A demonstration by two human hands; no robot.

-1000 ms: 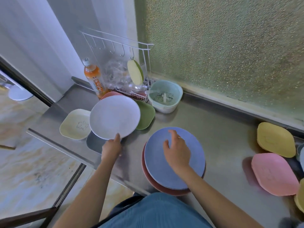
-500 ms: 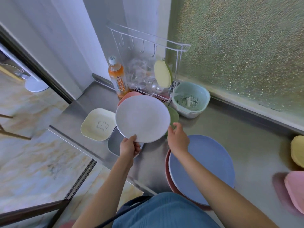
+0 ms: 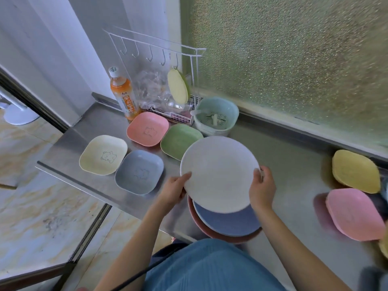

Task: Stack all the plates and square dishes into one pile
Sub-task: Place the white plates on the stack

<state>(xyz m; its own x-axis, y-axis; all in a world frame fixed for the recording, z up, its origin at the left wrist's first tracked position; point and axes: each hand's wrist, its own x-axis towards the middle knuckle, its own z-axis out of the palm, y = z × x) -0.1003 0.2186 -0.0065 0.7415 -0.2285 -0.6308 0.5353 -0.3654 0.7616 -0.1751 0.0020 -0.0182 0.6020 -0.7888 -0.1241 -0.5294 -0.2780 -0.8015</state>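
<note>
Plates are being gathered near the front edge of the tabletop (image 3: 294, 164): the white plate (image 3: 219, 173) is now held over the blue plate (image 3: 228, 222), which lies on a reddish plate (image 3: 196, 219). A second ago it was carried by the left hand alone, out over the square dishes; it has since been brought across and taken at both sides. The left hand (image 3: 173, 191) is closed on its near-left rim with the thumb on top, and the right hand (image 3: 262, 189) is closed on its right rim. The plate appears slightly offset toward the far side of the pile, so centring and lowering is judged to be the step in hand.

Uncovered by that move, four square dishes are seen on the left: cream (image 3: 102, 155), grey-blue (image 3: 139, 172), pink (image 3: 148, 128) and green (image 3: 180, 140), the green one partly hidden behind the white plate. More dishes, yellow (image 3: 355, 171) and pink (image 3: 354, 213), lie well apart on the right. The pile sits close to the tabletop's front edge, so little room is left toward the body; bare steel is open between pile and right-hand dishes.
</note>
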